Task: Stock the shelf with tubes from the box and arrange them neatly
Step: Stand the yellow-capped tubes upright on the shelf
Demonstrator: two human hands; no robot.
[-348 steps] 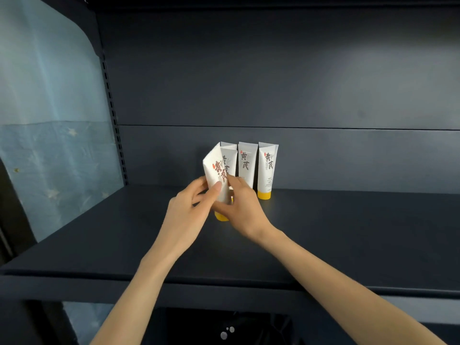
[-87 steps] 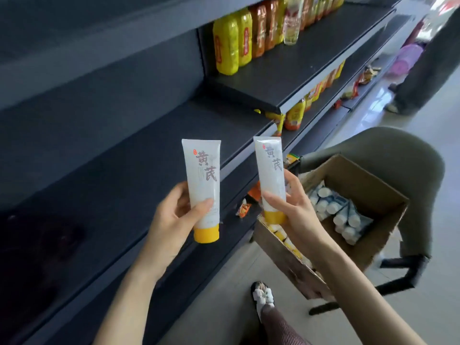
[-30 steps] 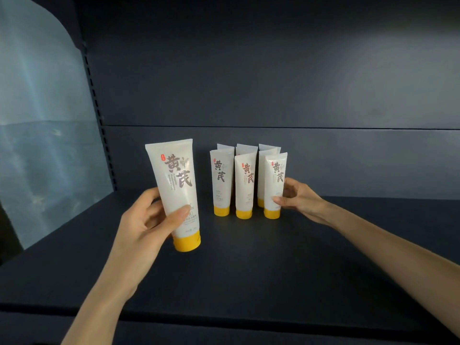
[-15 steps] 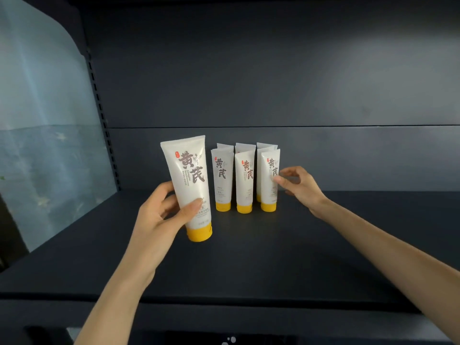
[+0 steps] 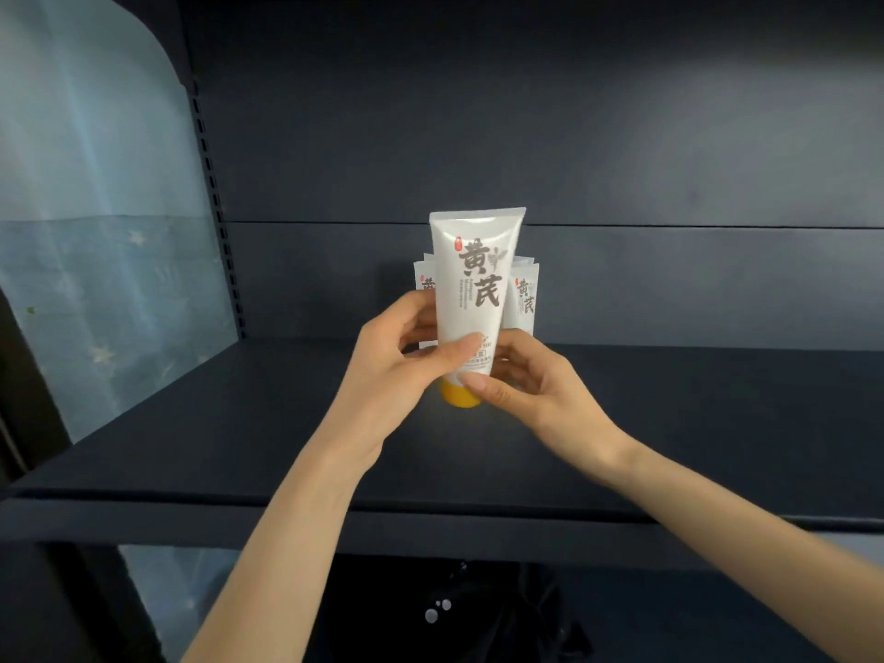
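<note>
Left hand (image 5: 397, 370) and right hand (image 5: 535, 390) hold a tube (image 5: 471, 289) upright at the shelf (image 5: 239, 423).
Fingers (image 5: 459, 349) clamp its lower end, cap down, before the standing row (image 5: 526, 299).

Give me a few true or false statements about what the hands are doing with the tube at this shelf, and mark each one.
1. The left hand and the right hand both grip one tube. True.
2. The tube's cap points up. False: its yellow cap points down.
3. Other tubes stand on the shelf behind it. True.
4. The tube lies flat on the shelf. False: it is held upright in front of the other tubes.
</note>
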